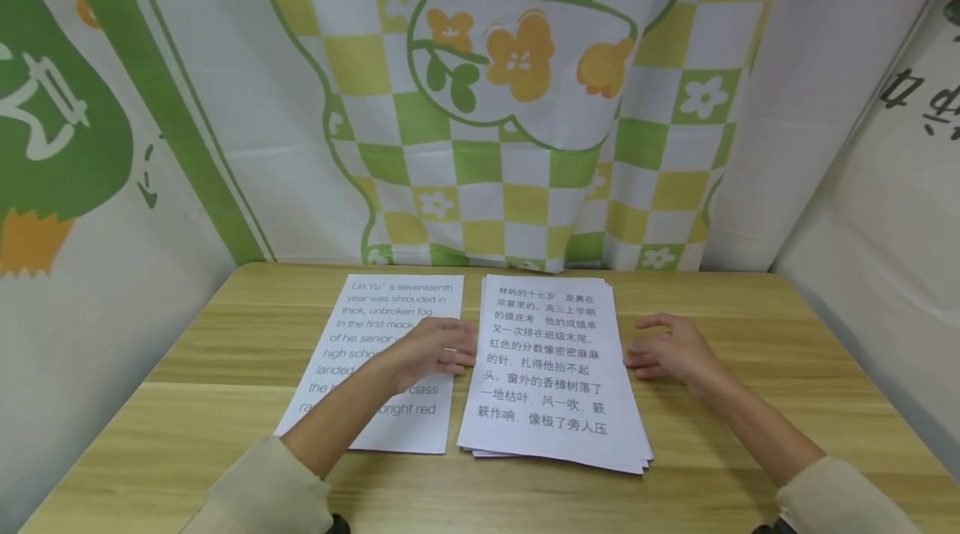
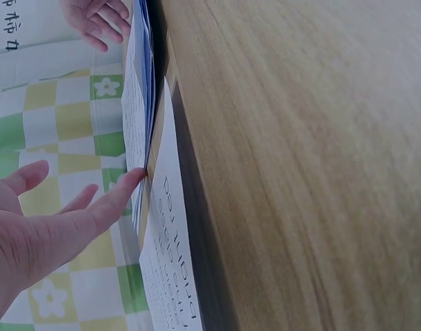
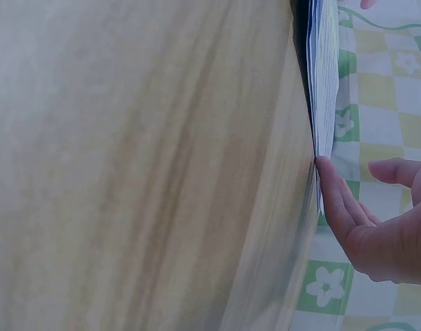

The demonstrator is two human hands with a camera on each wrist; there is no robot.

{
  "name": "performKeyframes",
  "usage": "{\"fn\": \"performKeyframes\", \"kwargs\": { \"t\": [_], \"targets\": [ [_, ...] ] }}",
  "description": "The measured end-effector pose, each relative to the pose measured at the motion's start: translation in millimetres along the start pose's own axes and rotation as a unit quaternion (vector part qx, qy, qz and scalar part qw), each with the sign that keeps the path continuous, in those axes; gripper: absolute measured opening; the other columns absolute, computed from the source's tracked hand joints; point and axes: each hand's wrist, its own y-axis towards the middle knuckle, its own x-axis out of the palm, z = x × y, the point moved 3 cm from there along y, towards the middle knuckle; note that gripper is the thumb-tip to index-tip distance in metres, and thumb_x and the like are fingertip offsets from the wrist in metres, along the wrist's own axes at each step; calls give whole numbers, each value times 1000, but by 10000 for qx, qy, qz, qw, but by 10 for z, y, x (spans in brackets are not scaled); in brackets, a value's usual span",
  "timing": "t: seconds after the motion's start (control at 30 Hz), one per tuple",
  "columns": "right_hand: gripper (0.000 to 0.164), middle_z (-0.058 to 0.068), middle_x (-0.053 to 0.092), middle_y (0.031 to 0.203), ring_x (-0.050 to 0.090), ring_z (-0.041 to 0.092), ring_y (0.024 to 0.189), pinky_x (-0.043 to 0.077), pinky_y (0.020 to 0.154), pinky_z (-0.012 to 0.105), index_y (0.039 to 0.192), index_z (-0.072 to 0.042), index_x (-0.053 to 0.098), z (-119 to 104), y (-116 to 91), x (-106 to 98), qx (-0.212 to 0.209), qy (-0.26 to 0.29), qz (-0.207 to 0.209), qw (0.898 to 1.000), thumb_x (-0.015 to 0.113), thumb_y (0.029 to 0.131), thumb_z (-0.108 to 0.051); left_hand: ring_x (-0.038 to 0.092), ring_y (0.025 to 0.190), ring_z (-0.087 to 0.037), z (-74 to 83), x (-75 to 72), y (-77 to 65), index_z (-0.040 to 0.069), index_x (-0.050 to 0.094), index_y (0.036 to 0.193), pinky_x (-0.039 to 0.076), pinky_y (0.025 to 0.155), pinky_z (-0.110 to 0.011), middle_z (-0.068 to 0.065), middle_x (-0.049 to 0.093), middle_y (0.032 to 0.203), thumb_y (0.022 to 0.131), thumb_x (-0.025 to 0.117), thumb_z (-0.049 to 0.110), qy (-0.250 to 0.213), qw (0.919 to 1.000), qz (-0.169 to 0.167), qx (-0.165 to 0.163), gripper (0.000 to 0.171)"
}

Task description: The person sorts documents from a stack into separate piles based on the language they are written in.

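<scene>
A stack of paper sheets (image 1: pixel 551 376) printed with Chinese text lies on the table, its sheets slightly fanned at the near corners. My left hand (image 1: pixel 435 351) is at the stack's left edge, fingers extended, the fingertips right at the paper. On the other side, my right hand (image 1: pixel 667 355) has its fingertips at the right edge, fingers loosely extended. A single sheet with English text (image 1: pixel 408 430) lies to the left, partly covered by my left hand and forearm in the head view. In the right wrist view, a fingertip (image 3: pixel 324 169) meets the side of the stack.
The wooden table (image 1: pixel 720 467) has its back edge against a hanging cloth (image 1: pixel 487 201) with green, yellow and white checks and flowers. Printed cloth walls stand at left (image 1: pixel 150 334) and right (image 1: pixel 892 267).
</scene>
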Motion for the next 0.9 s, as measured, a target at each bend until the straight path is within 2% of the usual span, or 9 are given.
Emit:
{"fn": "performKeyframes", "kwargs": {
  "t": [0.33, 0.63, 0.9],
  "targets": [
    [56, 31, 71, 107, 76, 25, 85, 66, 75, 38, 143, 20, 35, -13, -35, 32, -309, -209, -36, 9993, 63, 97, 5, 59, 128, -46, -3, 13, 13, -13, 42, 148, 51, 110, -50, -36, 53, 141, 106, 51, 14, -48, 10000, -45, -23, 51],
    [55, 35, 68, 112, 76, 27, 88, 66, 77, 39, 144, 19, 36, -37, -65, 38, -368, -233, -26, 9990, 61, 99, 2, 59, 128, -45, 26, 28, -19, -12, 43, 149, 51, 110, -49, -35, 51, 145, 106, 53, 15, 55, 9999, -88, 78, 51],
    [54, 35, 68, 114, 75, 28, 89, 66, 77, 40, 145, 18, 36, -63, -100, 22, -387, -277, -35, 9989, 60, 100, 0, 62, 123, -42, 36, 42, -29, -13, 46, 146, 56, 103, -46, -33, 56, 139, 105, 52, 12, -30, 9999, 60, 97, 48]
  ]
}}
